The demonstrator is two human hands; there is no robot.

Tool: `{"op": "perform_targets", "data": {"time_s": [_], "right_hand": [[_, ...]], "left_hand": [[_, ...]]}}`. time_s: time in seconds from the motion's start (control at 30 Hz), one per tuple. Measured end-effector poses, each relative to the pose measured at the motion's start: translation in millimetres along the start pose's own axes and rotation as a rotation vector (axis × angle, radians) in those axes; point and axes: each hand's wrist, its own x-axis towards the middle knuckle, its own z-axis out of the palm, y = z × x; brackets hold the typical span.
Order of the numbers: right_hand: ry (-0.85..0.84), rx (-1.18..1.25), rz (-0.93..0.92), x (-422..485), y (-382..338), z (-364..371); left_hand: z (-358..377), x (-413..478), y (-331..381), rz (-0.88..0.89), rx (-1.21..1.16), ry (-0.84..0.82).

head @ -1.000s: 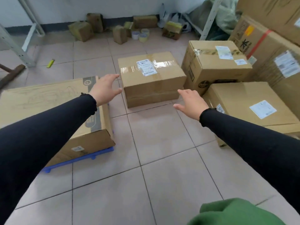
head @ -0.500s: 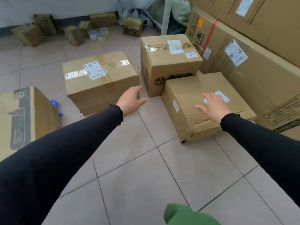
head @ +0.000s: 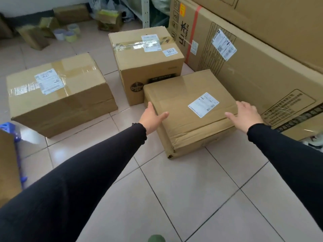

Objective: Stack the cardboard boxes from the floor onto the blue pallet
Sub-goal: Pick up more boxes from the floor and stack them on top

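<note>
A low flat cardboard box (head: 181,109) with a white label lies on the tiled floor in front of me. My left hand (head: 152,117) is open at its left edge, thumb over the top. My right hand (head: 244,114) is open at its right edge, fingers spread on the top. Behind it stands a taller taped box (head: 148,67), and to the left a wide taped box (head: 57,95). A corner of the blue pallet (head: 10,131) shows at the far left, with a box (head: 7,165) on it.
Very large cartons (head: 253,63) line the right side, close to the low box. Small boxes (head: 33,35) and tape rolls (head: 66,34) lie along the back wall. A metal shelf post (head: 145,11) stands at the back.
The view has swung right, away from the pallet. Both hands have moved from the wide taped box to the sides of the low labelled box.
</note>
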Motion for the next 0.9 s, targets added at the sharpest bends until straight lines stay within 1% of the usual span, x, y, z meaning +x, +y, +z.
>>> {"op": "perform_targets", "data": {"time_s": [0.1, 0.2, 0.3, 0.4, 0.5, 0.67, 0.77, 0.9], "right_hand": [[-0.009, 0.033, 0.024, 9, 11, 6], [-0.032, 0.101, 0.069, 19, 19, 13], [-0.053, 0.151, 0.110, 25, 21, 22], [-0.033, 0.150, 0.145, 24, 15, 28], [-0.012, 0.206, 0.206, 19, 5, 30], [-0.025, 0.371, 0.208, -3, -18, 39], [-0.049, 0.499, 0.179, -31, -37, 48], [-0.008, 0.517, 0.110, -75, -78, 39]], "left_hand": [[14, 11, 1, -0.046, -0.092, 0.021], [24, 19, 0, -0.059, -0.160, 0.056], [31, 23, -5, -0.052, -0.264, 0.052], [34, 24, -8, -0.057, -0.334, 0.050], [30, 22, -12, -0.073, -0.413, 0.055], [1, -9, -38, -0.077, -0.456, 0.075], [-25, -40, -54, -0.039, -0.459, 0.096], [-78, -83, -63, 0.046, -0.447, 0.149]]}}
